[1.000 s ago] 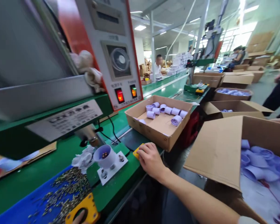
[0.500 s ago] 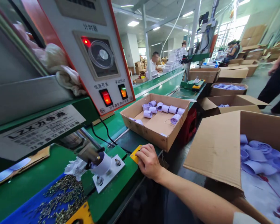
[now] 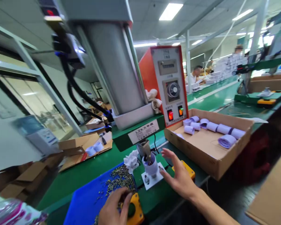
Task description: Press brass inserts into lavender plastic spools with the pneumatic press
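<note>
A pale purple ring-shaped part (image 3: 150, 164) sits upright on the white metal plate (image 3: 157, 180) beneath the press head (image 3: 144, 148). To its right, my right hand (image 3: 179, 175) is open, thumb and fingers apart, close to the part and holding nothing. My left hand (image 3: 115, 206) is at the bottom, beside a yellow button box (image 3: 136, 211), over the near edge of the small metal pieces (image 3: 121, 176) in the blue tray (image 3: 84, 200). Its fingers are curled together; what they hold, if anything, is hidden. A second yellow button box (image 3: 188, 169) lies behind my right hand.
A cardboard tray (image 3: 221, 167) with several purple rings stands right of the orange control box (image 3: 154, 72). Crumpled white paper (image 3: 131, 161) lies left of the plate. A wrapped bottle (image 3: 11, 212) is at the lower left. A person (image 3: 196, 75) sits across the line.
The view has swung left and up. My right hand has left the yellow button box and opened near the purple part. My left hand has come into view at the metal pieces.
</note>
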`<state>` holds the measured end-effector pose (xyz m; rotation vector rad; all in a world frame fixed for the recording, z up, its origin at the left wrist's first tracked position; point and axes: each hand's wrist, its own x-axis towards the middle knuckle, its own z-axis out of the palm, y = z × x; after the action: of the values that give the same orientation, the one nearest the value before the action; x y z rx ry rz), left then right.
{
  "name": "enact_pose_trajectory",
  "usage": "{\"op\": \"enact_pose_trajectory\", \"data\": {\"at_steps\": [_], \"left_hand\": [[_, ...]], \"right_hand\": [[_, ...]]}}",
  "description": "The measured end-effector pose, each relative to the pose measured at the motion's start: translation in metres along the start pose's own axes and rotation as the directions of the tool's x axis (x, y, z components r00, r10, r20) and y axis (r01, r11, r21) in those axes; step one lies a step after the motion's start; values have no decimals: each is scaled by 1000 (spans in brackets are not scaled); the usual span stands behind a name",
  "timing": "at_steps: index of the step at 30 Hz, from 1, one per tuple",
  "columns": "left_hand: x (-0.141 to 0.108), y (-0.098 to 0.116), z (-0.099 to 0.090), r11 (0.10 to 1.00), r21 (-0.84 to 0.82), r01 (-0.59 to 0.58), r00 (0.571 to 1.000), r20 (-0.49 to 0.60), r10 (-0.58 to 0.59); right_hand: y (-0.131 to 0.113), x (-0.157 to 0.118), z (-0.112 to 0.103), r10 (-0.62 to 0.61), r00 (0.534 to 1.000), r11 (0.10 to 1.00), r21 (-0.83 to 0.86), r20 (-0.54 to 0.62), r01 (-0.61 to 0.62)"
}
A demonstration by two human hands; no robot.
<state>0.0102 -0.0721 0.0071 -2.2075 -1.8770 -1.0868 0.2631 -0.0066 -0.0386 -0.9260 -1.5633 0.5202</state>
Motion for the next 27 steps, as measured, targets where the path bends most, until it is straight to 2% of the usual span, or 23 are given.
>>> {"op": "enact_pose_trajectory", "data": {"at_steps": [2, 4, 7, 10, 16, 23, 27], "left_hand": [[26, 21, -1, 991, -91, 99, 995, 25, -97], [51, 42, -1, 982, -137, 132, 990, 77, -122], [82, 67, 3, 988, -124, 92, 977, 202, -66], [101, 80, 11, 995, -86, 48, 953, 301, -20], [115, 82, 19, 999, -34, 37, 899, 437, -19], [120, 86, 18, 1000, 2, 9, 877, 481, -9], [125, 94, 14, 1000, -30, 7, 865, 502, 9]], "right_hand": [[-12, 11, 19, 5, 995, 995, 103, 103, -16], [-20, 18, 37, 39, 989, 984, 169, 143, -63], [-24, 21, 53, 92, 988, 964, 239, 120, -119], [-24, 19, 55, 110, 987, 951, 275, 117, -139], [-24, 19, 51, 98, 985, 946, 296, 138, -136], [-24, 22, 52, 86, 990, 956, 270, 113, -114], [-22, 24, 47, 83, 979, 979, 169, 185, -115]]}}
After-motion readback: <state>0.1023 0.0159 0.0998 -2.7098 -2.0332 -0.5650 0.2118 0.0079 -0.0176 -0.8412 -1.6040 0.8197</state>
